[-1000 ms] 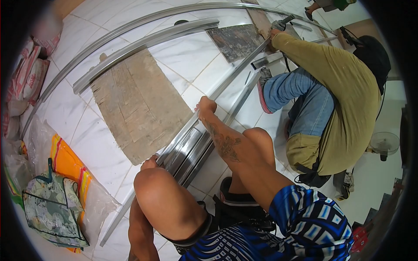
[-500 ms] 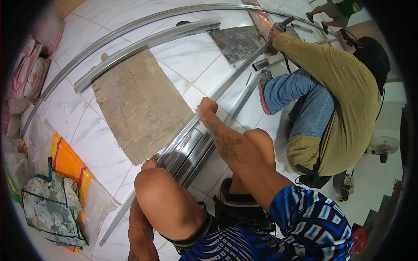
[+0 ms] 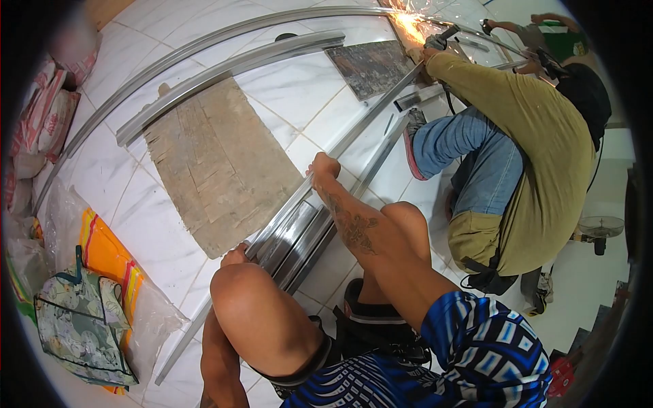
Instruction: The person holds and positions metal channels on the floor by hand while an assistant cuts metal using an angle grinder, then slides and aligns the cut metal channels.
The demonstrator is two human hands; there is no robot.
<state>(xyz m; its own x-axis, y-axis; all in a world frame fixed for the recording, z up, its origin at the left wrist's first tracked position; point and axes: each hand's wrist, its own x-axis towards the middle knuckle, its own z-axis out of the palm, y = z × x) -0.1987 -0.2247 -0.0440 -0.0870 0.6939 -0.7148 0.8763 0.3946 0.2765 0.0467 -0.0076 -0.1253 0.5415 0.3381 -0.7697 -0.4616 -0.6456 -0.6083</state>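
A long metal channel (image 3: 289, 206) runs diagonally over the floor, from beside my left knee to the co-worker's side. My right hand (image 3: 324, 166), at the end of an outstretched arm, is closed around its middle. Lower down, my left hand (image 3: 236, 255) grips the same channel; my knee hides part of that hand. Several shiny metal profiles (image 3: 294, 238) lie side by side under and beside the channel, close to my legs. Near the channel's far end, a co-worker (image 3: 537, 149) crouches with an angle grinder (image 3: 439, 41), and bright sparks (image 3: 411, 26) spray from it.
A worn plywood sheet (image 3: 218, 163) lies left of the channel, with a metal length (image 3: 224, 78) across its top edge. A dark board (image 3: 371, 68) is near the grinder. Sacks (image 3: 54, 115) and a patterned bag (image 3: 85, 326) line the left. Another person (image 3: 544, 34) is at far right.
The sparks at the grinder have grown much bigger and brighter. The person in the far background has shifted slightly. My hands and the channel stay put.
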